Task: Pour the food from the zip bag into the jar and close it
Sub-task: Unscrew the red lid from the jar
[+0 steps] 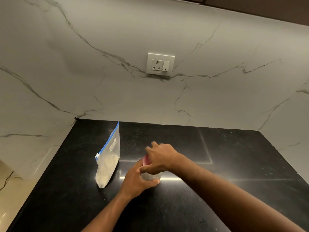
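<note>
A clear zip bag point(108, 166) with a blue slider strip stands upright on the black counter point(184, 206), holding pale food in its lower half. Just right of it stands a clear glass jar point(151, 176) with a pink lid point(145, 160). My left hand point(136, 180) wraps around the jar's body from the left. My right hand point(160, 156) covers the lid from above, fingers curled over it. The hands hide most of the jar, so its contents cannot be made out.
A marble backsplash rises behind and to both sides of the counter. A white wall socket point(160, 64) with a switch sits above the counter's back edge. A seam line crosses the counter at the right.
</note>
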